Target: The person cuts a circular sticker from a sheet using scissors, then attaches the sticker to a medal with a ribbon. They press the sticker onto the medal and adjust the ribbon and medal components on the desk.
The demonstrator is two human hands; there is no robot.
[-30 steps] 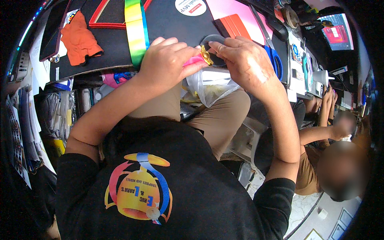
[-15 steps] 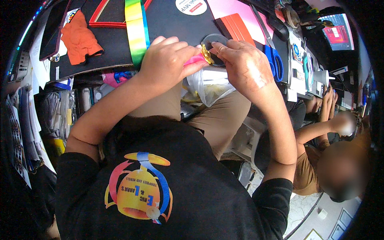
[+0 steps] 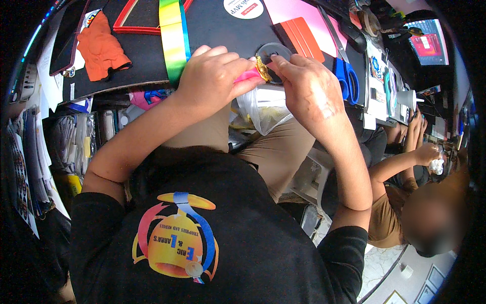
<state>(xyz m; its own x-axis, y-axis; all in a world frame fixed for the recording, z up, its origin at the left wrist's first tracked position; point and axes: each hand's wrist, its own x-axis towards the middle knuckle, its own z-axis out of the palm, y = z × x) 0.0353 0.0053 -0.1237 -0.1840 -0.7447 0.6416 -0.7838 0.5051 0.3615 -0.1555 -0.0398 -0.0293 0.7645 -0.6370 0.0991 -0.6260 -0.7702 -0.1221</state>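
My left hand (image 3: 215,81) grips a pink ribbon (image 3: 246,76) that carries a small gold medal (image 3: 262,69) at its end. My right hand (image 3: 309,88) meets it from the right, fingertips pinching at the medal over a round dark disc (image 3: 276,52) on the black work surface (image 3: 212,30). A clear plastic bag (image 3: 266,111) hangs just below both hands, over my lap.
A rainbow striped ribbon (image 3: 173,35) runs down the desk left of my hands. An orange cloth (image 3: 101,48) and red triangular frame (image 3: 132,28) lie far left. An orange scraper (image 3: 302,38), pink sheet (image 3: 293,12) and blue scissors (image 3: 347,78) sit right. Another person (image 3: 405,202) sits at lower right.
Both hands stay together at the medal; only the fingers shift slightly. Nothing else has moved.
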